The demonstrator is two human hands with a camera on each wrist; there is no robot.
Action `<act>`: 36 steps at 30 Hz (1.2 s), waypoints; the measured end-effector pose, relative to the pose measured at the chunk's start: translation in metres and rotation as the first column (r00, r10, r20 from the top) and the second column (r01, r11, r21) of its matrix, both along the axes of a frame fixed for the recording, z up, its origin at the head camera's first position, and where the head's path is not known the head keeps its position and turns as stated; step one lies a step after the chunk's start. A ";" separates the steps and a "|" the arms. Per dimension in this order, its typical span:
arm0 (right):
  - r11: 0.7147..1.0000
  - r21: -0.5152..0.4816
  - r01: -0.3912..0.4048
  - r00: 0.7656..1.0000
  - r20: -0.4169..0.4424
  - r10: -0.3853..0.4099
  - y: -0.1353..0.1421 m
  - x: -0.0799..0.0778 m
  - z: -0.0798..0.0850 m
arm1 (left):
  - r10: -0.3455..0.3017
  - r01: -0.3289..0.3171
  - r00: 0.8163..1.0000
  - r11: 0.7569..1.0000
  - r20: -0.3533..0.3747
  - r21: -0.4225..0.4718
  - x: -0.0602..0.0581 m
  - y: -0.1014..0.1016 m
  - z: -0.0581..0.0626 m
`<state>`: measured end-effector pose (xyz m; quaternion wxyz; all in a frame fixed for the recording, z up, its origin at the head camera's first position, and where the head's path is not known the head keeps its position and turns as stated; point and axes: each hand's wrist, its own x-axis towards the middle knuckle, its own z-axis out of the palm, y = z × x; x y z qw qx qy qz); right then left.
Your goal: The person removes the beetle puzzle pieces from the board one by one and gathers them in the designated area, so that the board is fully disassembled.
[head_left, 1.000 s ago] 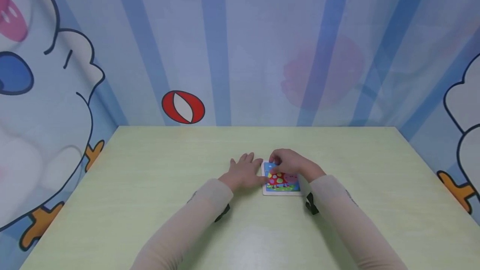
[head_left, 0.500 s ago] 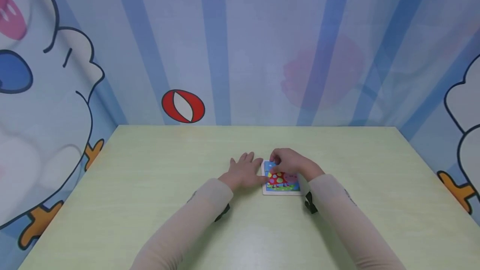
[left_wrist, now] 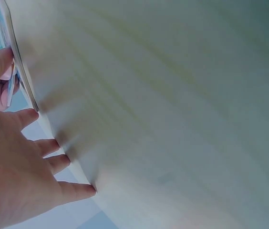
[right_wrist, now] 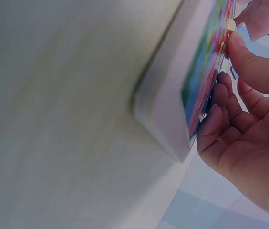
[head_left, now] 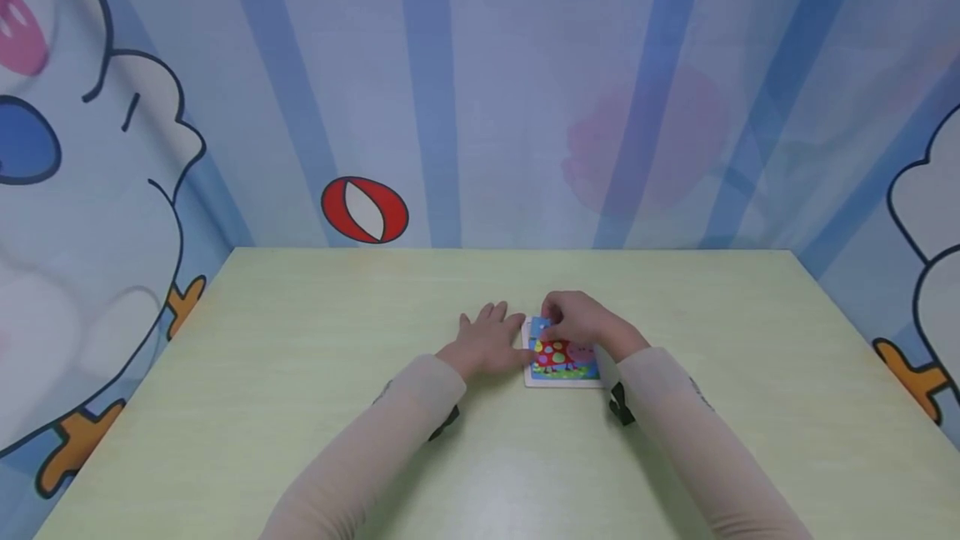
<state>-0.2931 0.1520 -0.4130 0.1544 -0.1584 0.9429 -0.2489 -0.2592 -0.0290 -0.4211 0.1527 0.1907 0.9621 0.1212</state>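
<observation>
Head view: a white-bordered picture board [head_left: 562, 384], showing a red, spotted figure, lies flat on the pale table [head_left: 315, 332]. The left hand [head_left: 487, 346] is spread beside it, fingers on the tabletop, thumb on the board's left border. The right hand [head_left: 588, 327] is above the board's upper part, thumb and forefinger bent together; their hold is unclear from here. A striped blue backdrop [head_left: 510, 98] stands behind.

Left wrist view: the left forefinger touches near the board's corner. A thin piece [left_wrist: 11, 89] is seen edge-on, tilted, at the right hand's fingers.

Right wrist view: the right thumb and forefinger pinch the light-blue piece; the remaining fingers are curled near the board's face.
</observation>
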 end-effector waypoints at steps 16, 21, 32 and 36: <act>0.991 -0.137 -0.001 0.999 0.038 0.007 0.009 -0.004 -0.003 | -0.002 0.002 1.000 1.000 0.005 0.001 -0.002 0.000 -0.001; 0.983 -0.182 0.005 0.999 0.048 0.004 0.011 -0.002 -0.003 | -0.005 0.005 1.000 1.000 0.003 0.005 -0.002 -0.001 -0.001; 0.978 -0.210 0.018 0.998 0.062 -0.005 0.026 -0.002 0.002 | 0.008 -0.008 1.000 1.000 0.001 0.008 -0.002 0.000 -0.003; 0.972 -0.227 0.053 0.997 0.068 -0.039 0.044 -0.005 0.006 | 0.005 -0.005 1.000 1.000 -0.002 0.011 -0.003 -0.001 -0.004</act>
